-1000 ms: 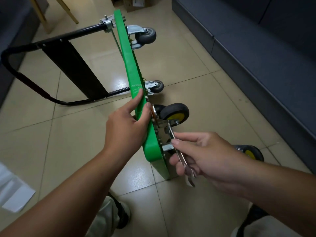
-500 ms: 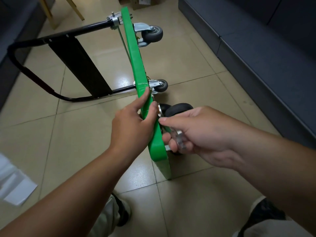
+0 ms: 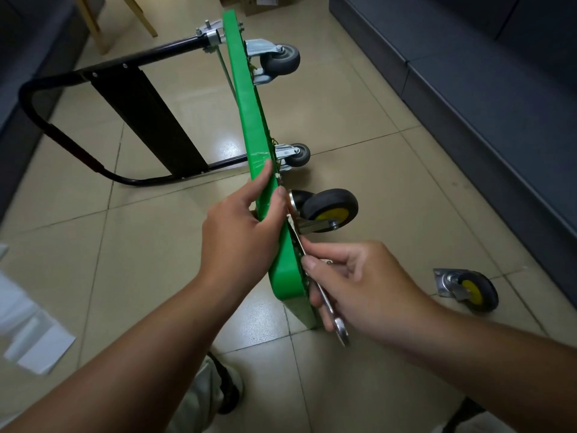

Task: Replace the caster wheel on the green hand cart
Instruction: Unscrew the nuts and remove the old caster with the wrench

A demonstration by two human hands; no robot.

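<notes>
The green hand cart [image 3: 249, 114] stands on its side edge on the tiled floor, its black handle [image 3: 62, 126] lying to the left. My left hand [image 3: 240, 232] grips the deck's upper edge near the close end. A black caster with a yellow hub [image 3: 327, 210] sits at the deck's underside just right of that hand. My right hand [image 3: 362, 289] holds a metal wrench [image 3: 331, 314], its far end against the caster's mounting plate. A loose caster with a yellow hub [image 3: 465, 289] lies on the floor to the right.
Two grey casters [image 3: 281, 59] [image 3: 296, 154] are fixed at the deck's far end. A dark sofa [image 3: 484, 89] runs along the right. White paper [image 3: 34, 342] lies at the left. Wooden legs [image 3: 90, 23] stand at the back. My shoes show at the bottom.
My right hand drew back toward me with the wrench, uncovering the mounted caster. The view shifted, and the loose caster on the floor is in sight again.
</notes>
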